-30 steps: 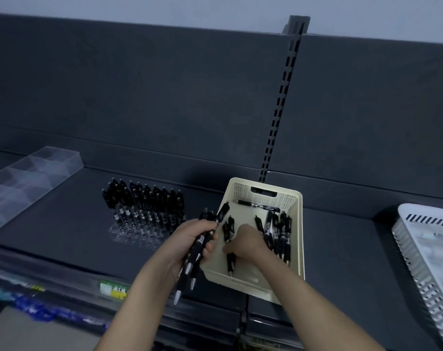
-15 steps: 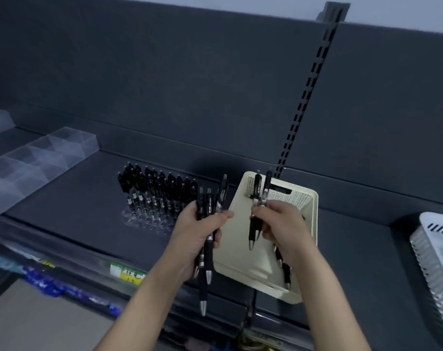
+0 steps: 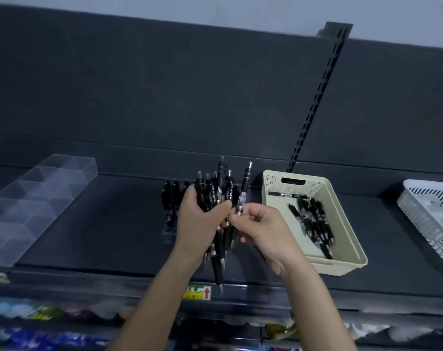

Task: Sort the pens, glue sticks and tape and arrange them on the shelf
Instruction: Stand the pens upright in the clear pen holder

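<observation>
Dark grey back panel [image 3: 164, 84] fills the far side, split by a slotted upright [image 3: 314, 105] that leans to the right. Below it runs the dark shelf [image 3: 101, 224]. A clear divided tray [image 3: 33, 198] lies at the shelf's far left. A cream basket [image 3: 352, 239] sits right of centre, and a white basket [image 3: 428, 214] is cut off by the right edge. Loose black pens [image 3: 314, 224] lie in the cream basket, most of them in a heap along its middle.

Over the middle of the shelf, the left hand [image 3: 200, 221] grips a bundle of black pens [image 3: 215, 196], with clicker ends up and tips hanging below the fist. Just beside it, the right hand [image 3: 263, 229] pinches a single pen [image 3: 242, 196] upright between thumb and fingers, close against the bundle. More standing pens [image 3: 169, 193] show on the shelf behind the left hand, partly hidden by it. A yellow price label [image 3: 197, 292] with a red arrow is fixed to the shelf's near edge. Blurred coloured goods sit on the level below.
</observation>
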